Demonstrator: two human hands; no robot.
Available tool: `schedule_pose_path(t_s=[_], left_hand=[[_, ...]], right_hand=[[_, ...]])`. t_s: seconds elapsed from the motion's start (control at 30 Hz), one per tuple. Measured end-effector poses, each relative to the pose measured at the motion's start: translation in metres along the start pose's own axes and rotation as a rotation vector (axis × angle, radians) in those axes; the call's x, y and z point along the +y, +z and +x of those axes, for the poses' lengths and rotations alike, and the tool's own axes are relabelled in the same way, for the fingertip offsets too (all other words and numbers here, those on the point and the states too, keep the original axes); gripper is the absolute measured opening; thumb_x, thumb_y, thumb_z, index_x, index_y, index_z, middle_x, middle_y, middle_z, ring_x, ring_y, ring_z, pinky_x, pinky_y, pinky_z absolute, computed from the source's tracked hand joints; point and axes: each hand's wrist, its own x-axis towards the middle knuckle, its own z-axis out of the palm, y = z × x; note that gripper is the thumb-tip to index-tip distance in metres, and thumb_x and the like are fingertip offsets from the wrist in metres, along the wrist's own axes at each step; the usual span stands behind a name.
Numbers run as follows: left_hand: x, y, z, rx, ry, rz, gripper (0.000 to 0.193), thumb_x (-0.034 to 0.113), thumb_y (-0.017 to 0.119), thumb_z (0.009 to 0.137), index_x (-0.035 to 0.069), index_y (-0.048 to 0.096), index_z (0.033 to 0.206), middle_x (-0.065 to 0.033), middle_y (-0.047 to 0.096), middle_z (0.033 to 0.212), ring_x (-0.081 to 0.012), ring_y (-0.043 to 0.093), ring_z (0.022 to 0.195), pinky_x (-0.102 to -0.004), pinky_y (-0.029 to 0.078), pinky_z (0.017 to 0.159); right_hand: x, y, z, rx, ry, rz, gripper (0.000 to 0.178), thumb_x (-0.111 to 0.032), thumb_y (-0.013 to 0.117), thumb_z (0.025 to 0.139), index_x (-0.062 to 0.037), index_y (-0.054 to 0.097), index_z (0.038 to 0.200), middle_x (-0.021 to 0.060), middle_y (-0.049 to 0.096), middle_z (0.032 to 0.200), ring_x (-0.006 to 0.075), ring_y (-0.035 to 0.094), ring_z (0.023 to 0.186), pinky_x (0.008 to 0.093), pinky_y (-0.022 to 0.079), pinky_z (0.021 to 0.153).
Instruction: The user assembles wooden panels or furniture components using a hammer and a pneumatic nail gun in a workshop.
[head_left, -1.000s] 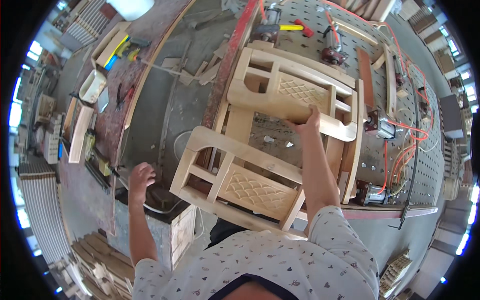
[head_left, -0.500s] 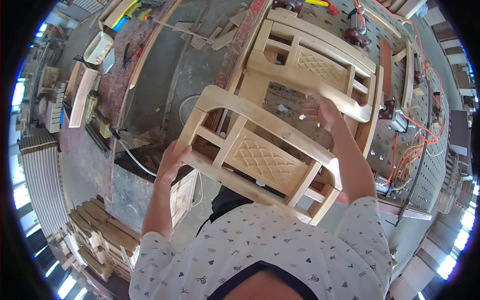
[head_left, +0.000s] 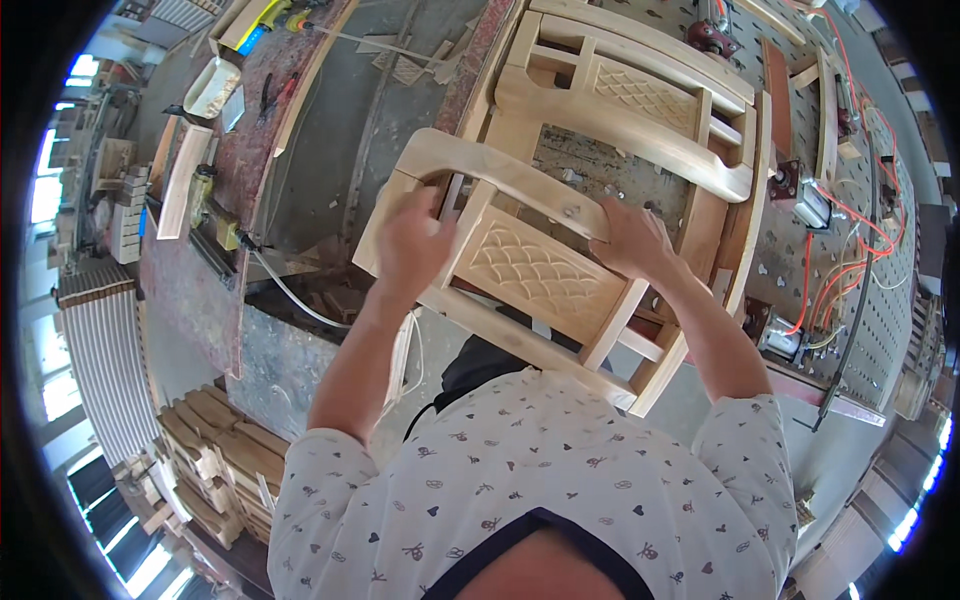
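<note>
A pale wooden frame (head_left: 470, 158) with a curved top rail lies tilted close in front of me, its near edge by my body. Set in its middle is a panel (head_left: 535, 275) carved in a fish-scale pattern, with narrow slatted openings on both sides. My right hand (head_left: 635, 240) grips the curved rail right of its middle, fingers bent over it. Over the frame's left end, by the upper opening, is my left hand (head_left: 408, 245); its fingers are blurred, so I cannot tell whether they grip. A second, similar frame (head_left: 625, 130) lies just beyond, within long wooden rails.
A perforated metal bench (head_left: 870, 300) with clamping cylinders (head_left: 800, 200) and orange hoses stands at the right. On the left, a stained worktable (head_left: 190, 300) holds a nail gun (head_left: 220, 230), a wooden strip and a white container (head_left: 212, 88). Wood pieces (head_left: 215, 450) are stacked at lower left.
My left hand has moved from the frame's lower left corner up and inward over its left end. The right hand has come down from above the gap onto the curved rail.
</note>
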Motion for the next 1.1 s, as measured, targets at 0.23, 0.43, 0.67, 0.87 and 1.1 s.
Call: schedule_pose_path(t_s=[0.23,0.43,0.67,0.87,1.1], left_hand=[[0.038,0.041,0.039,-0.575,-0.380,0.298,0.031,0.023,0.065,0.076,0.001,0.063,0.099,-0.0199,0.069,0.095,-0.0374,0.064,0.088,-0.0449,0.051,0.077],[0.029,0.052,0.017,-0.413,-0.137,0.520,0.035,0.021,0.067,0.073,0.001,0.065,0.102,-0.0187,0.067,0.104,-0.0363,0.056,0.106,-0.0511,0.043,0.090],[0.024,0.039,-0.004,-0.326,-0.113,0.560,0.037,0.028,0.067,0.074,0.006,0.066,0.104,-0.0147,0.065,0.114,-0.0372,0.053,0.114,-0.0542,0.036,0.101],[0.030,0.060,0.029,-0.210,-0.202,0.349,0.036,0.026,0.066,0.074,0.002,0.067,0.101,-0.0149,0.065,0.112,-0.0351,0.048,0.117,-0.0478,0.031,0.102],[-0.030,0.023,0.000,0.137,-0.066,0.297,0.049,0.037,0.069,0.077,0.007,0.061,0.116,-0.0138,0.060,0.120,-0.0338,0.051,0.110,-0.0444,0.046,0.089]], right_hand=[[-0.003,-0.001,0.001,-0.011,-0.003,-0.015,0.038,-0.018,0.060,0.076,-0.0045,0.057,0.112,0.0199,0.069,0.090,0.0415,0.066,0.083,0.0477,0.052,0.074],[0.004,0.005,0.004,0.025,-0.011,0.020,0.033,-0.021,0.064,0.076,-0.0032,0.056,0.103,0.0204,0.068,0.088,0.0430,0.065,0.081,0.0479,0.051,0.072],[0.012,0.006,0.003,0.066,-0.061,0.002,0.031,-0.020,0.063,0.075,-0.0024,0.057,0.100,0.0202,0.068,0.089,0.0430,0.065,0.080,0.0477,0.051,0.072],[0.001,-0.006,-0.005,0.062,-0.077,0.050,0.024,-0.011,0.059,0.073,0.0012,0.061,0.094,0.0209,0.070,0.094,0.0423,0.066,0.083,0.0461,0.053,0.074],[0.003,0.000,0.004,0.029,-0.019,0.009,0.028,-0.016,0.061,0.074,-0.0020,0.060,0.098,0.0193,0.069,0.093,0.0411,0.065,0.086,0.0458,0.052,0.075]])
